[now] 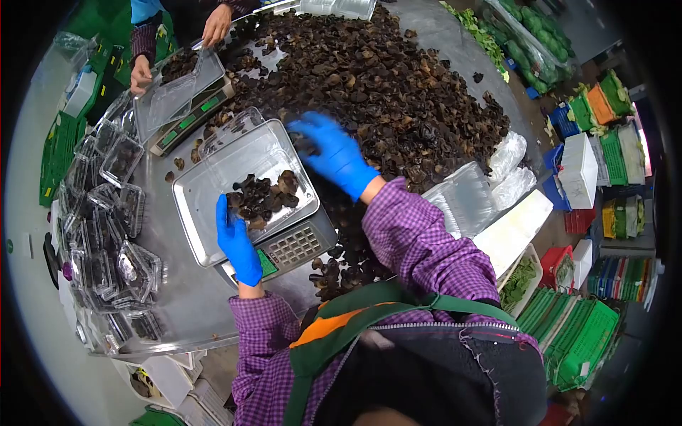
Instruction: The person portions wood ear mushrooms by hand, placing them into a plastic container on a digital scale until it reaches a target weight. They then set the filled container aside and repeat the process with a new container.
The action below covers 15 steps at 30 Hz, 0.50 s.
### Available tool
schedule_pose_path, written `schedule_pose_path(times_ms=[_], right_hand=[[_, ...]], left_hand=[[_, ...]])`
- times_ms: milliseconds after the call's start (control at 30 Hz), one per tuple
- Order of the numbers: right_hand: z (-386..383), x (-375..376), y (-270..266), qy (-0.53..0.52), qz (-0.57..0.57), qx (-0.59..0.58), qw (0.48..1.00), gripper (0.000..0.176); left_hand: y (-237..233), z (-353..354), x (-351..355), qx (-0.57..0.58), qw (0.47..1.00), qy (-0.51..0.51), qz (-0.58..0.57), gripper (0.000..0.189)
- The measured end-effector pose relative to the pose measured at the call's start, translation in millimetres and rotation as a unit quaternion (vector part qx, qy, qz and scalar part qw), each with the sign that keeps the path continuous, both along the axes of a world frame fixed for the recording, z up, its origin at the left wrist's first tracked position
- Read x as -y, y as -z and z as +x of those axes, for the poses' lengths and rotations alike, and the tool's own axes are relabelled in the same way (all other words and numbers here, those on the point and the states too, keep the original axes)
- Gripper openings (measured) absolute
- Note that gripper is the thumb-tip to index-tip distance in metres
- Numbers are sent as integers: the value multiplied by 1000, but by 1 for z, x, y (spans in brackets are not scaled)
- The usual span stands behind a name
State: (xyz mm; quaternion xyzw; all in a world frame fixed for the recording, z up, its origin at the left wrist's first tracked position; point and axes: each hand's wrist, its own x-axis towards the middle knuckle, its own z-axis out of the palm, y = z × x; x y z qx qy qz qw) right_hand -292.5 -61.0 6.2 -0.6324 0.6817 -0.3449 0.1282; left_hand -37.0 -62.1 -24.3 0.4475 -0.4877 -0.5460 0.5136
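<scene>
At the far left of the frame, many full clear packs (106, 248) lie in a heap on the shiny tabletop (174, 305). In the upper left, another person's two hands (141, 73) hold a clear pack (177, 89) over a second scale (195, 117).

Near the middle sits a scale (291, 247) with a metal tray (192, 220) on top. An open clear box (245, 165) stands on the tray, and some dark mushrooms (266, 195) lie inside it. The left hand (238, 241), in a blue glove, is at the near left side of this box. Its fingers (226, 209) are closed on the box's edge.

Just to the right and higher up, the right hand (334, 155), also in a blue glove, is at the edge of the big mushroom pile (369, 85). Its fingers (305, 131) bend down onto the pile. The hand is blurry, so I cannot tell if they hold anything.

Further right, empty clear boxes (469, 199) are stacked by the pile. At the far right stand green crates (579, 341), and leafy greens (536, 32) are in the upper right.
</scene>
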Motion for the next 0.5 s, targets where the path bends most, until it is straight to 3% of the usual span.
schedule_pose_path(times_ms=[133, 200, 267, 300, 400, 433, 500], right_hand=[[-61, -20, 76, 225, 57, -151, 961, 55], [-86, -23, 111, 161, 131, -58, 977, 51], [-91, -20, 127, 141, 142, -7, 980, 47], [-87, -20, 119, 129, 126, -2, 984, 42], [-79, -24, 86, 93, 123, 228, 961, 31], [-72, -24, 69, 86, 125, 226, 962, 31], [-54, -21, 34, 53, 120, 347, 929, 29]], left_hand=[[8, 8, 2, 145, 985, -10, -91, 49], [10, 7, 2, 136, 984, -36, -108, 47], [13, 9, 0, 115, 990, 0, -84, 47], [10, 9, -2, 131, 989, 4, -72, 52], [1, 8, -7, 80, 992, -7, -93, 58], [3, 12, -7, 97, 990, -6, -100, 63], [3, 15, -9, 108, 989, -15, -104, 64]])
